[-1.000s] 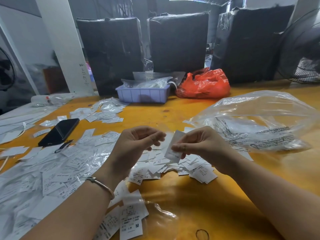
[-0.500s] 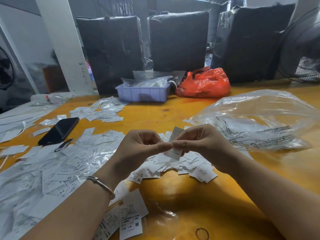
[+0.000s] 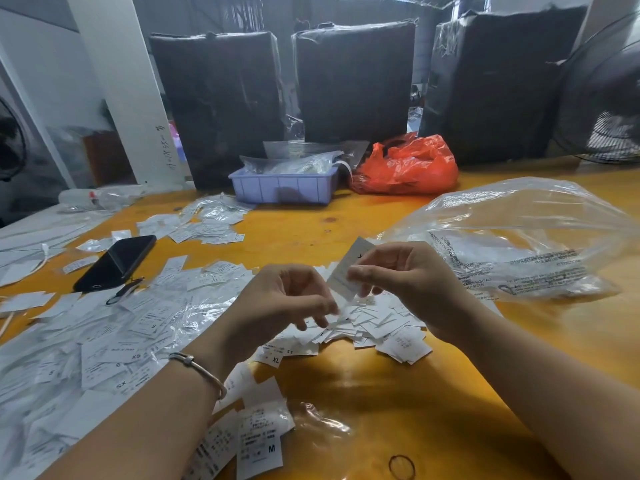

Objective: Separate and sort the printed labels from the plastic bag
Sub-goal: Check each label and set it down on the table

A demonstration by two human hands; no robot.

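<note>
right hand [image 3: 408,289] pinches a label [image 3: 346,271] upright so its print shows. left hand [image 3: 284,303] is curled just below it, fingertips blurred, can't tell what it holds.

Clutter I see on the yellow table [image 3: 346,393]

A black phone [image 3: 116,261] lies left; a lilac tray [image 3: 282,189] sits beside an orange bag [image 3: 408,166]; a rubber band [image 3: 401,467] lies near me.

Dim backdrop, glare on glossy table [image 3: 346,393], wide-angle edge bending, slight motion blur
</note>
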